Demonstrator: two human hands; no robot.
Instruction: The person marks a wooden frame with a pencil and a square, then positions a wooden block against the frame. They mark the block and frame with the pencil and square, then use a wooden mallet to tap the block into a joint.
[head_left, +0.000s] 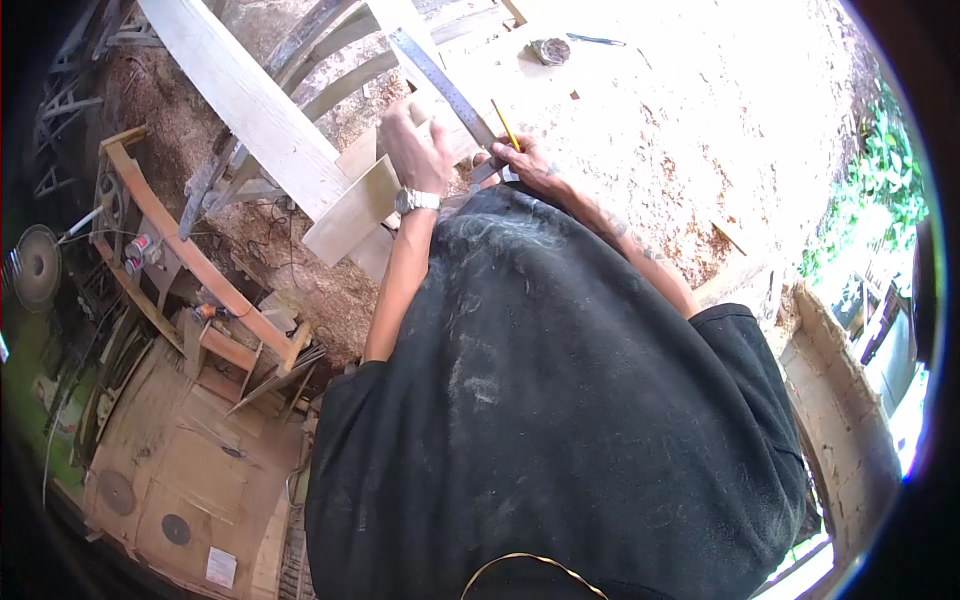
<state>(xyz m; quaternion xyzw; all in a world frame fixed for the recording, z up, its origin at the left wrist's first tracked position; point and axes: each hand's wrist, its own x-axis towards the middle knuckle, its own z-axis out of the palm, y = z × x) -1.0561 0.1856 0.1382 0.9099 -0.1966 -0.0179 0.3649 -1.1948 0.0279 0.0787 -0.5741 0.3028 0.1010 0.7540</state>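
Note:
My right hand [527, 160] is closed around the lower end of a metal try square [445, 88] with a long, marked blade. A yellow pencil [504, 124] sticks up from the same hand. My left hand [413, 150], with a metal watch at the wrist, is raised beside a short, pale wooden board [355, 212]. Its thumb stands apart from the fingers and I see nothing held in it; the fingertips are slightly blurred. Whether the palm touches the board is hidden. The blade slants up and left, over pale wood pieces.
A long pale plank [245, 95] runs to the upper left, beside curved wooden parts [345, 85]. A curved wooden frame [190, 245] stands at left. Sawdust and shavings [650, 150] cover the bright ground. A small round container [549, 52] lies near the top.

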